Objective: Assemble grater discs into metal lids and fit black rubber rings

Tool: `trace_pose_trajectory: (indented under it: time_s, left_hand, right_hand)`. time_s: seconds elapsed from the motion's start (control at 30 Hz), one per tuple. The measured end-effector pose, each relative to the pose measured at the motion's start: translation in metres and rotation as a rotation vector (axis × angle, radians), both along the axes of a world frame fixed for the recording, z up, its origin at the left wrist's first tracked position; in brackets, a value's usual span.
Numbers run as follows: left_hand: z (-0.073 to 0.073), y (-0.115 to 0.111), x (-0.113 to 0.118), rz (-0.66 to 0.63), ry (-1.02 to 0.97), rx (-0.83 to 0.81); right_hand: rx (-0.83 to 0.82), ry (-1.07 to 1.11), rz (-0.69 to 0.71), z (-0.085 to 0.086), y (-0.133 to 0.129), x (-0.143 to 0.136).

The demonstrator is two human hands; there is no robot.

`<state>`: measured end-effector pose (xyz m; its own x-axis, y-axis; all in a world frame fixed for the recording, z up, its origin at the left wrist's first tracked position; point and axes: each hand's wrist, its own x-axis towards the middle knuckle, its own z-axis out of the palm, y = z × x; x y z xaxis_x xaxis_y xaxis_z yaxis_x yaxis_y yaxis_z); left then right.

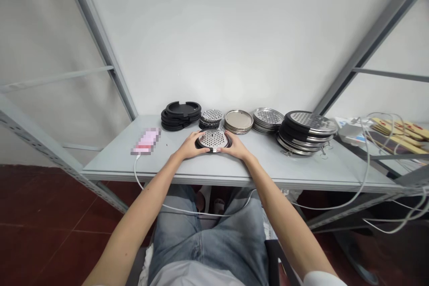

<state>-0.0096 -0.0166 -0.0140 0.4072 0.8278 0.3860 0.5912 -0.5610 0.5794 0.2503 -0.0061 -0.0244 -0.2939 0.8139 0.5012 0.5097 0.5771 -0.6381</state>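
At centre frame: one perforated disc (213,139), metal in a dark rim, on the grey table (110,156); left hand (191,145) and right hand (236,145) clasping its sides, thumbs at the near edge. Risk: uneven pressure could tilt it or pinch a fingertip. Just behind: small perforated stack (212,116) and plain-disc stack (238,120), close enough to be knocked by a forward push. Right of centre: tall stack (303,134), unevenly piled, liable to slide if bumped. Left of centre: pink item (146,140), blurred, with white cable (201,213) across the lap; a shifting leg could drag it.
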Motion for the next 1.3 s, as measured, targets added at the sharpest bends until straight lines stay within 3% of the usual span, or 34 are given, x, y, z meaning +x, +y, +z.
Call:
trace_pose_trajectory:
  time_s: [0.13,0.4,0.6,0.7,1.1,1.3]
  left_hand:
    - [0.002,-0.001,0.0,-0.004,0.009,-0.009]
    - [0.001,-0.001,0.001,-0.011,0.024,0.025]
    - [0.001,-0.001,0.003,-0.002,0.093,0.063]
    - [0.002,-0.001,0.003,-0.002,0.095,0.051]
    - [-0.001,0.0,0.0,0.053,-0.238,-0.06]
    - [-0.007,0.007,-0.002,0.088,-0.311,-0.074]
  right_hand:
    - [-0.012,-0.004,0.041,0.001,0.0,0.0]
    - [-0.01,-0.084,-0.009,-0.001,-0.002,-0.003]
    - [-0.132,0.114,-0.103,-0.004,-0.006,-0.002]
    - [-0.146,0.129,-0.081,-0.005,-0.005,-0.001]
    - [-0.196,0.231,0.029,0.004,-0.012,0.0]
    - [-0.12,0.24,0.004,0.006,-0.016,-0.003]
